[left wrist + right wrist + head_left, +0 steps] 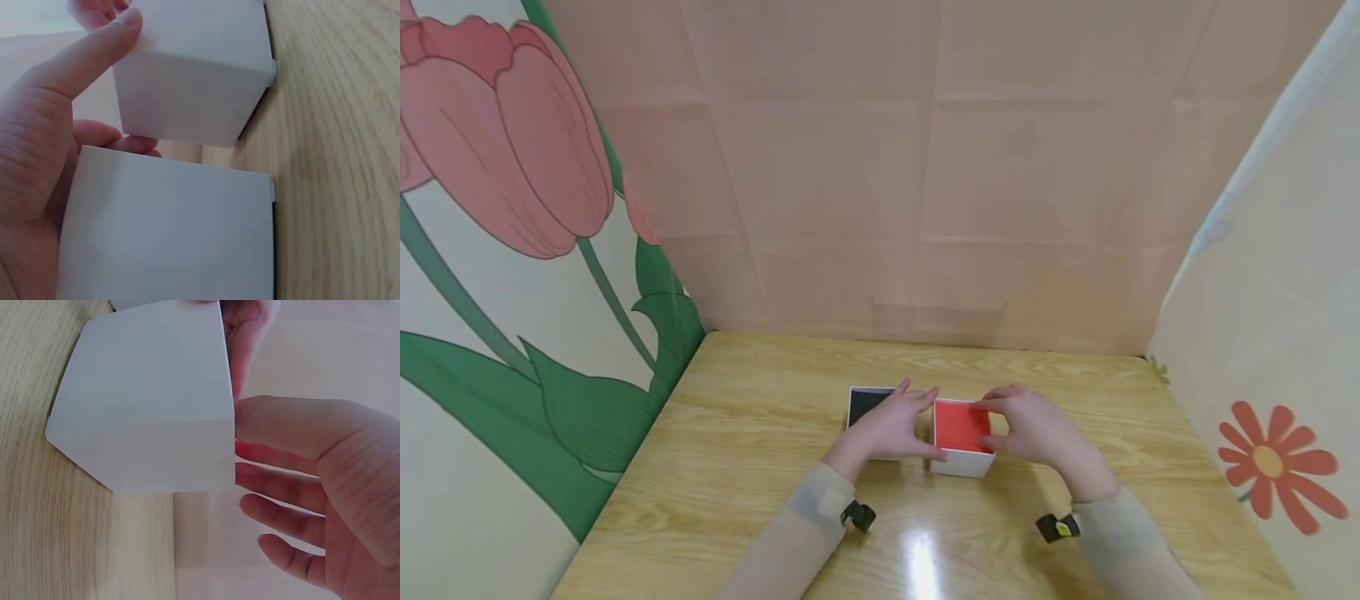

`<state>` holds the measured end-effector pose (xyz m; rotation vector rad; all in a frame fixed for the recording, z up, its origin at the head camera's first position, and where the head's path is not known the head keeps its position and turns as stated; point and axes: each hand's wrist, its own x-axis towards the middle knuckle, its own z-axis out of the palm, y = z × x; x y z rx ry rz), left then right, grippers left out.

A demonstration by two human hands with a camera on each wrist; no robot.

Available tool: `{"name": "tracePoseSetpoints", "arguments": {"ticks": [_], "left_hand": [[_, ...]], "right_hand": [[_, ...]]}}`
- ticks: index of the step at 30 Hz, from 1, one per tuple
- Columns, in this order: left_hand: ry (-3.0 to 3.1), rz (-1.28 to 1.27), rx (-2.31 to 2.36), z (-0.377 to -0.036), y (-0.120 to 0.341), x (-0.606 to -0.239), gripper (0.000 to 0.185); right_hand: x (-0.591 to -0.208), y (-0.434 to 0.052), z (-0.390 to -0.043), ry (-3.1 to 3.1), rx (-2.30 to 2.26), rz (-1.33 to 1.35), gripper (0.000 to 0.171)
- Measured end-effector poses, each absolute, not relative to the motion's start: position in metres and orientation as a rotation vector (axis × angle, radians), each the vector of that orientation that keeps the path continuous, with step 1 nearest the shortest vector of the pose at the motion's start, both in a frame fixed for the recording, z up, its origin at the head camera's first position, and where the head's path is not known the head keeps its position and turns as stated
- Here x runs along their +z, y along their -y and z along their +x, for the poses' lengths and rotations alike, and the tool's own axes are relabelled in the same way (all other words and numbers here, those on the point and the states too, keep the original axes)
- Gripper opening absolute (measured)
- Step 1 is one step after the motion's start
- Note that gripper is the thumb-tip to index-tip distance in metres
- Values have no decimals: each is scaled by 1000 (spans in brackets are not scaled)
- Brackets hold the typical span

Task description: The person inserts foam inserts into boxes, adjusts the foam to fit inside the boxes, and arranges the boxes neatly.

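Note:
A white box with a red inside (958, 423) stands on the wooden table. My left hand (887, 423) grips its left side, thumb at the near corner and fingers at the far corner. In the left wrist view, that thumb lies along the edge of the box (194, 94). My right hand (1033, 423) reaches over the right rim with thumb and fingertips on the red area. The right wrist view shows these fingers loosely extended at the rim of the box (156, 412). A second white box with a dark inside (863, 404) sits to the left, partly hidden behind my left hand.
The wooden table (760, 417) ends at a pinkish-brown cloth (925, 208) at the back. A tulip-printed panel (512, 292) borders the left, and a flower-printed panel (1277, 350) the right. Small black devices (859, 517) are strapped at both wrists.

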<state>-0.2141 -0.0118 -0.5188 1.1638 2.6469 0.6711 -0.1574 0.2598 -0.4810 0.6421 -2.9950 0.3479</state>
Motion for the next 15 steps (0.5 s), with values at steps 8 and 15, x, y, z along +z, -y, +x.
{"name": "tracePoseSetpoints", "arguments": {"ticks": [8,15], "left_hand": [[-2648,1144,610,-213,10,-516,113],[-2666,1168,592,-213,18,-508,123]], "right_hand": [[-482,-265,-155,2971,473,627,58],[-496,-285,-153,2900,836,589,90]]}}
